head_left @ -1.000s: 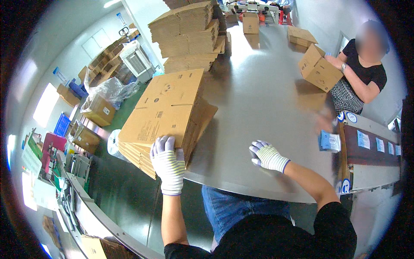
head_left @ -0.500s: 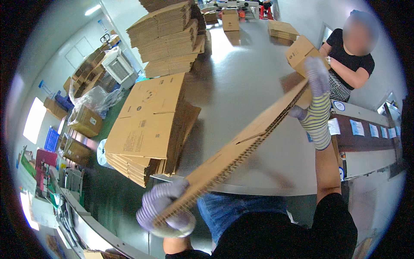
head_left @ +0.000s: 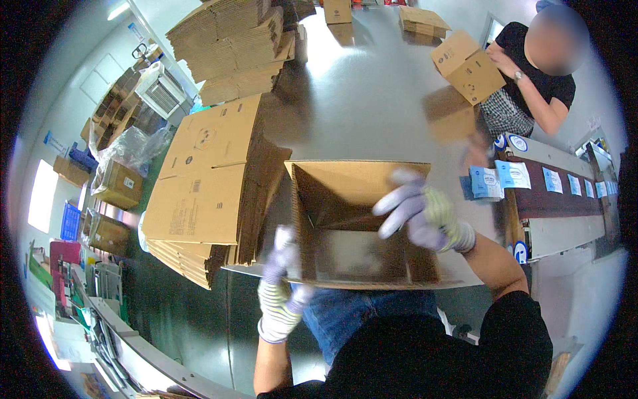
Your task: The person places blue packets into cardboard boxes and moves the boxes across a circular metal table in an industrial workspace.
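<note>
Head view: opened cardboard box point(head_left: 362, 223) sits at the near edge of the grey table point(head_left: 372, 100), just right of a stack of flat cartons point(head_left: 206, 179). Gloved left hand point(head_left: 282, 279) grips the box's near-left wall. Gloved right hand point(head_left: 422, 213), fingers spread loose, rests over the open top. A co-worker across holds a small box point(head_left: 468, 66).
</note>
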A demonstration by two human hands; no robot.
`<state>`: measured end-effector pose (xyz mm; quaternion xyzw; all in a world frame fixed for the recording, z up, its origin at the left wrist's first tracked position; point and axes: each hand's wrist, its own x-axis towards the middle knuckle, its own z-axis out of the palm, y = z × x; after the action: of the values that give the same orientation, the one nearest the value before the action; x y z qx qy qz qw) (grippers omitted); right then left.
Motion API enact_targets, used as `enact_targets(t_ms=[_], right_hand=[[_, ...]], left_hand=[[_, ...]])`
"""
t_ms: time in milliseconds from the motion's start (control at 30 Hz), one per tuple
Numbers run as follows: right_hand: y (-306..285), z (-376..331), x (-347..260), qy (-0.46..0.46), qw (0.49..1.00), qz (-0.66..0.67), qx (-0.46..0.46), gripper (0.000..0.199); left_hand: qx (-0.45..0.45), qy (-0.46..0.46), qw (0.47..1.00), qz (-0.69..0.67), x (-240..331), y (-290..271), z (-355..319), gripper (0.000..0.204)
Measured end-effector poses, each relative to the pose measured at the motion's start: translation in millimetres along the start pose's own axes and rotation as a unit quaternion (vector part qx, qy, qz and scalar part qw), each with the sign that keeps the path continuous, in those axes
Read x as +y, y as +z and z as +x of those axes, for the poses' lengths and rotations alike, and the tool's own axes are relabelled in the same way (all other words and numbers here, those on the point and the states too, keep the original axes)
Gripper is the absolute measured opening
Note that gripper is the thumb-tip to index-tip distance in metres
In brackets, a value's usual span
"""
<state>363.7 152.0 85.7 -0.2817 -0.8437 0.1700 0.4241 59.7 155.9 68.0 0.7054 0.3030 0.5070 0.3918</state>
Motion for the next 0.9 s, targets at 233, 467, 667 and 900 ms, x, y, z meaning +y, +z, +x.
enact_targets(t_ms=[233, 467, 667, 900], right_hand=[[31, 17, 15, 0.027, 0.986, -0.046, -0.155, 0.029], [-11, 9, -22, 0.135, 0.965, 0.059, -0.217, 0.075], [6, -13, -21, 0.145, 0.913, -0.307, -0.227, 0.081], [-18, -43, -11, 0.255, 0.899, -0.356, -0.002, 0.076]], left_hand=[[-0.193, -0.072, 0.977, 0.050, -5, -12, 0, 0.034], [-0.046, 0.094, 0.920, 0.378, -14, 5, 34, 0.035], [-0.274, 0.210, 0.833, 0.431, -4, 47, 51, 0.041], [-0.272, 0.084, 0.886, 0.366, -8, 21, 63, 0.026]])
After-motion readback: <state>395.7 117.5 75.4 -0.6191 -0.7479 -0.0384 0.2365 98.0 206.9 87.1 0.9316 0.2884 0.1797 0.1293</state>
